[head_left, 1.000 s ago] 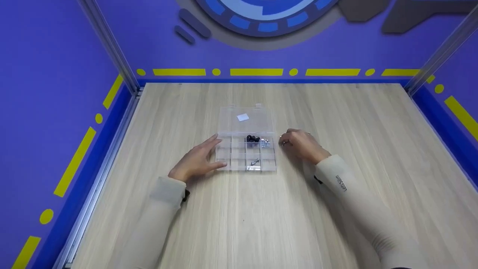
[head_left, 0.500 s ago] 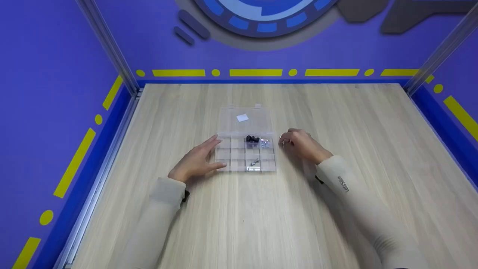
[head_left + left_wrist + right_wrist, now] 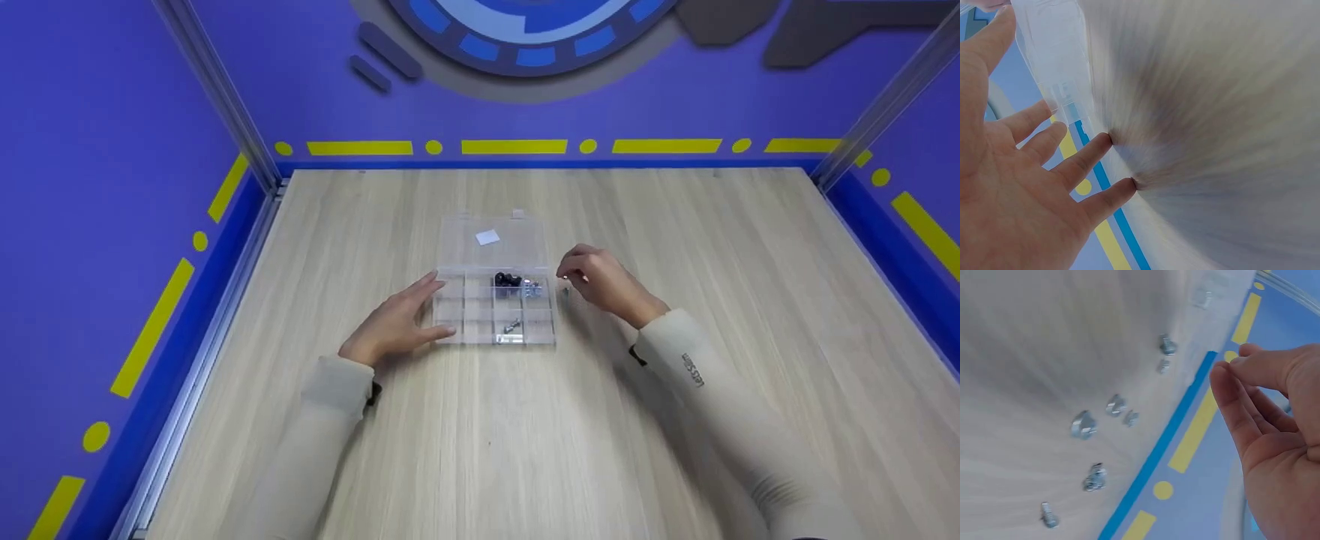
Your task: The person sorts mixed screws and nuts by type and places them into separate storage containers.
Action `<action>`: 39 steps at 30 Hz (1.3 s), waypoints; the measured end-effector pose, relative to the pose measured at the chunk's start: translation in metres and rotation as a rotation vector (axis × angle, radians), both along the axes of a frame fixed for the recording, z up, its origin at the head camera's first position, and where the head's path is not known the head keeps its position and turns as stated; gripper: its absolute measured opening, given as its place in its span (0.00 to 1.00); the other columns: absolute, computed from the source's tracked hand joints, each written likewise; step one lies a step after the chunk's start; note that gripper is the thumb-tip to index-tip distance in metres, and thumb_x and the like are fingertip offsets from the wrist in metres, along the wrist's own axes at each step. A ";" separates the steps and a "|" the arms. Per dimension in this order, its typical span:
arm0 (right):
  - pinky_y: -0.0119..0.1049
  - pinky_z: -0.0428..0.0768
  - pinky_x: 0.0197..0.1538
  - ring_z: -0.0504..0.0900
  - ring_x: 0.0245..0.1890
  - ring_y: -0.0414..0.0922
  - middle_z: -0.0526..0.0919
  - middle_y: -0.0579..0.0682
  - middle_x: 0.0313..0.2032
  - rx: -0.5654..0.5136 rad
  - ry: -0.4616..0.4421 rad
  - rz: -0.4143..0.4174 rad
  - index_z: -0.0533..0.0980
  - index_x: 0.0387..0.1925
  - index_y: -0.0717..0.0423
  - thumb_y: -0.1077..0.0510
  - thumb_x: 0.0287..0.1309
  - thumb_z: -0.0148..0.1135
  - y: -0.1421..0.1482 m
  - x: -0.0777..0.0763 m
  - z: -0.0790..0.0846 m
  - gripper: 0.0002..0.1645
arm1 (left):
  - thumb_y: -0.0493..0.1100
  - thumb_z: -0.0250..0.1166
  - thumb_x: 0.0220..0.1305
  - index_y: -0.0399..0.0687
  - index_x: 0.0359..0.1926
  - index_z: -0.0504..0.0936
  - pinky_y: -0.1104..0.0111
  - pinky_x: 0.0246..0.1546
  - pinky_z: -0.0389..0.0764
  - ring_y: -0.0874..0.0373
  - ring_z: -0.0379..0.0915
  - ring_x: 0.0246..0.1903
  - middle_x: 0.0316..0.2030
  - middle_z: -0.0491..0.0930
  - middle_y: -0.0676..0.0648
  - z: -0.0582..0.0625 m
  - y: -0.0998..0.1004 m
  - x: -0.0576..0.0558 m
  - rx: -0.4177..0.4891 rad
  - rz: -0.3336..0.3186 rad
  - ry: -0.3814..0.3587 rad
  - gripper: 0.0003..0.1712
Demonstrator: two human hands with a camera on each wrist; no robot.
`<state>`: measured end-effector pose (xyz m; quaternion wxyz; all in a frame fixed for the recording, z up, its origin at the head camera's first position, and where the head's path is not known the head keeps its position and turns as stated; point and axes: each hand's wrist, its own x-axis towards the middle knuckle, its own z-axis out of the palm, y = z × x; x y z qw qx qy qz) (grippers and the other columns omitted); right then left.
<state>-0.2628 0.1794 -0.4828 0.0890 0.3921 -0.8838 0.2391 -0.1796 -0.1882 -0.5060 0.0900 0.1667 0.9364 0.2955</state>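
A clear plastic compartment box (image 3: 478,306) lies with its lid (image 3: 517,244) folded back. My left hand (image 3: 397,319) rests with spread fingers along its left side; in the left wrist view the fingers reach to the box wall (image 3: 1055,62) and the tabletop. My right hand (image 3: 607,285) is just right of the box, thumb and index fingertips meeting; whether a small piece is between them I cannot tell. Below it in the right wrist view lie several silver screws, among them one screw (image 3: 1048,516) and another (image 3: 1168,345). Most are hidden by the hand in the head view.
Inside the box are black rounded parts (image 3: 507,280), small silver hardware (image 3: 532,288) and a silver bolt (image 3: 512,326), in separate compartments. A white label (image 3: 487,237) is on the lid. Blue-purple walls (image 3: 525,112) border the wooden table (image 3: 487,450).
My right hand has risen slightly from the tabletop, uncovering a small silver piece beneath its fingertips. My left hand has stayed at the box's left side.
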 end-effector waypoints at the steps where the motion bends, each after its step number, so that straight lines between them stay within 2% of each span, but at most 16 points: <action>1: 0.45 0.87 0.42 0.86 0.40 0.52 0.87 0.58 0.38 -0.009 0.006 0.008 0.86 0.36 0.66 0.77 0.60 0.63 -0.001 0.000 0.002 0.10 | 0.64 0.69 0.64 0.49 0.80 0.60 0.50 0.76 0.56 0.48 0.49 0.78 0.81 0.49 0.50 0.000 0.000 0.000 0.000 0.001 -0.001 0.51; 18: 0.40 0.87 0.41 0.88 0.37 0.47 0.89 0.53 0.39 -0.008 0.006 0.089 0.86 0.41 0.61 0.70 0.63 0.68 -0.033 0.014 0.022 0.07 | 0.63 0.70 0.65 0.51 0.80 0.60 0.51 0.76 0.56 0.48 0.49 0.78 0.81 0.49 0.50 0.000 0.002 -0.003 -0.014 0.001 -0.007 0.50; 26: 0.36 0.83 0.36 0.83 0.33 0.44 0.85 0.48 0.37 -0.014 0.001 0.156 0.85 0.39 0.56 0.69 0.64 0.66 -0.044 0.023 0.018 0.07 | 0.63 0.70 0.65 0.49 0.80 0.60 0.51 0.76 0.57 0.47 0.50 0.78 0.81 0.49 0.49 0.000 0.001 -0.003 -0.015 -0.005 0.002 0.51; 32: 0.36 0.78 0.31 0.79 0.28 0.44 0.82 0.48 0.31 -0.012 0.018 0.199 0.82 0.34 0.57 0.72 0.56 0.63 -0.051 0.028 0.012 0.09 | 0.62 0.70 0.65 0.50 0.80 0.60 0.51 0.76 0.56 0.47 0.49 0.78 0.81 0.48 0.50 0.000 0.001 -0.002 -0.008 -0.001 -0.007 0.50; 36: 0.37 0.80 0.32 0.80 0.29 0.44 0.84 0.48 0.33 0.006 0.000 0.201 0.83 0.35 0.57 0.73 0.53 0.63 -0.055 0.032 0.010 0.11 | 0.62 0.70 0.65 0.50 0.80 0.60 0.51 0.76 0.56 0.47 0.49 0.78 0.81 0.48 0.50 0.001 0.001 -0.002 -0.007 0.001 -0.010 0.50; 39: 0.38 0.83 0.36 0.83 0.33 0.43 0.86 0.48 0.35 0.032 -0.022 0.206 0.86 0.37 0.58 0.72 0.57 0.65 -0.057 0.035 0.009 0.10 | 0.63 0.70 0.65 0.51 0.80 0.60 0.51 0.76 0.56 0.48 0.49 0.78 0.81 0.49 0.50 0.001 0.001 -0.002 -0.011 0.000 -0.010 0.50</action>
